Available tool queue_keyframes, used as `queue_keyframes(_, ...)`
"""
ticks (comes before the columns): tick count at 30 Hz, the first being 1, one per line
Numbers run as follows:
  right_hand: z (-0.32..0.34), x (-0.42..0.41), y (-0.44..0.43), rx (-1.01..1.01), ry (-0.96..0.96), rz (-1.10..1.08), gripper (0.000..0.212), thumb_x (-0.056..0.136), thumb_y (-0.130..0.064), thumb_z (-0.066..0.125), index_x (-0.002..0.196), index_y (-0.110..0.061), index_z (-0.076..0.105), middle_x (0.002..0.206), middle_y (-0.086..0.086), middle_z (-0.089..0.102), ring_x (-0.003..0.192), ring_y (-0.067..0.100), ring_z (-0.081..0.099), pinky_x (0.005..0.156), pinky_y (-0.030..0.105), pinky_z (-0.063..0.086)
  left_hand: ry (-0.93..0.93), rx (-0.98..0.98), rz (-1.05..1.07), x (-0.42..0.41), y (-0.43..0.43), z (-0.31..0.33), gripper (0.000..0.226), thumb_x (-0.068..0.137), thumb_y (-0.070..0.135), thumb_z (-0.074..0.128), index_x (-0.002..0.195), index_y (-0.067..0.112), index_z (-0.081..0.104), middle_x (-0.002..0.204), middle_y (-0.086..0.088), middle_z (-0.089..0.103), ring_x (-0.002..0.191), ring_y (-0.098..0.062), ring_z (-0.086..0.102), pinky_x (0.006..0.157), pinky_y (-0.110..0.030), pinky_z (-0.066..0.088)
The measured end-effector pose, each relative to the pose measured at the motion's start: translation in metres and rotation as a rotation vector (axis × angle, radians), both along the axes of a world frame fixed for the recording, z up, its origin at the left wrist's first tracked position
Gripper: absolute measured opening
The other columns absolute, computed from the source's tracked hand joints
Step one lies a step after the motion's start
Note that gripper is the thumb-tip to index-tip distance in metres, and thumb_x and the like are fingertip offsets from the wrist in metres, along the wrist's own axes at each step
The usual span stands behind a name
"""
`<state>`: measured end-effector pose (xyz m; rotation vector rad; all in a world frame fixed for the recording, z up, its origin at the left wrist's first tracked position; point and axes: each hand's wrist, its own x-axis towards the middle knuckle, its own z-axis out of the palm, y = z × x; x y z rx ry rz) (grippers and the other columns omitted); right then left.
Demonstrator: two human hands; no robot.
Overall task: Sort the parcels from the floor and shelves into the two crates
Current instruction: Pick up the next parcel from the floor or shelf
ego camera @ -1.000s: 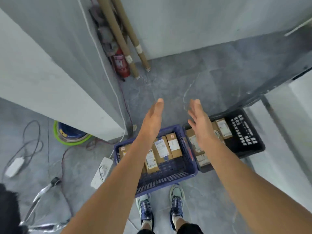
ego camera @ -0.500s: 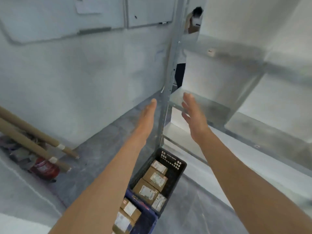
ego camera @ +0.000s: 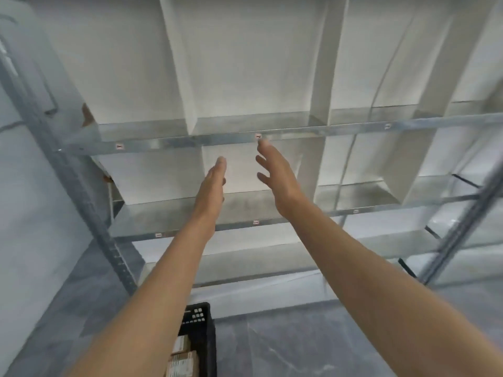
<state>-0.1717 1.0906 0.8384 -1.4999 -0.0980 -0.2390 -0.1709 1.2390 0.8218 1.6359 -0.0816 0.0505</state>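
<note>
Both my arms reach forward toward a metal shelf rack point(ego camera: 272, 133). My left hand point(ego camera: 213, 183) is held edge-on with straight fingers and holds nothing. My right hand point(ego camera: 275, 172) is spread with straight fingers, its fingertips close to the front rail of the upper shelf, and is empty too. The shelves in view carry no parcels. At the bottom edge, partly hidden by my left forearm, a black crate point(ego camera: 201, 319) holds brown cardboard parcels point(ego camera: 182, 363) with white labels.
The rack has a grey upright post point(ego camera: 89, 213) on the left and another point(ego camera: 462, 227) on the right. White dividers point(ego camera: 179, 63) stand behind the shelves. A lower shelf point(ego camera: 245, 208) lies under my hands. Grey marbled floor point(ego camera: 313, 344) spreads at the bottom right.
My view has swung up from the two crates on the floor to the shelf rack. Both hands stayed raised and empty and now reach toward the upper shelf.
</note>
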Motion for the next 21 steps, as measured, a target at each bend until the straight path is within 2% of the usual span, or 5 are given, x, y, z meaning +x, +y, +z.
queue_keyframes(3,0.0,-0.024,-0.065,-0.009,-0.007,-0.131,0.058,0.107,-0.056,0.046,0.157,-0.027,0.044,0.161,-0.009,0.044,0.146,0.012,0.044,0.122,0.047,0.038,0.005,0.016,-0.139,0.0,-0.071,-0.001,0.063,0.101,0.067,0.035,0.152,0.031,0.044,0.152,0.01,0.049,0.136,-0.009,0.048,0.117,-0.048,0.037)
queue_keyframes(9,-0.008,-0.073,-0.192,-0.007,0.006,-0.402,0.066,0.1,-0.058,0.047,0.156,-0.023,0.046,0.16,-0.002,0.047,0.146,0.017,0.046,0.123,0.051,0.036,0.052,0.001,-0.382,-0.016,-0.218,-0.012,0.062,0.102,0.065,0.037,0.15,0.027,0.046,0.145,0.008,0.055,0.13,-0.012,0.053,0.112,-0.048,0.039)
queue_keyframes(13,-0.02,-0.109,-0.268,0.008,0.04,-0.557,0.073,0.092,-0.062,0.05,0.154,-0.023,0.049,0.158,-0.005,0.048,0.144,0.016,0.046,0.122,0.051,0.036,0.103,-0.005,-0.512,-0.036,-0.305,-0.021,0.056,0.099,0.066,0.042,0.14,0.03,0.054,0.133,0.011,0.061,0.123,-0.009,0.057,0.103,-0.042,0.045)
queue_keyframes(17,-0.039,-0.143,-0.345,0.021,0.061,-0.664,0.068,0.099,-0.058,0.051,0.157,-0.023,0.045,0.159,-0.005,0.046,0.145,0.017,0.045,0.122,0.052,0.036,0.121,0.027,-0.63,-0.057,-0.386,-0.034,0.041,0.101,0.061,0.043,0.123,0.032,0.062,0.128,0.007,0.065,0.119,-0.011,0.06,0.098,-0.04,0.046)
queue_keyframes(21,-0.053,-0.186,-0.412,0.032,0.087,-0.803,0.071,0.096,-0.058,0.052,0.157,-0.023,0.044,0.159,-0.005,0.047,0.145,0.017,0.045,0.122,0.051,0.037,0.146,0.054,-0.746,-0.087,-0.465,-0.048,0.044,0.1,0.06,0.045,0.126,0.028,0.062,0.125,0.008,0.066,0.114,-0.011,0.062,0.095,-0.04,0.048)
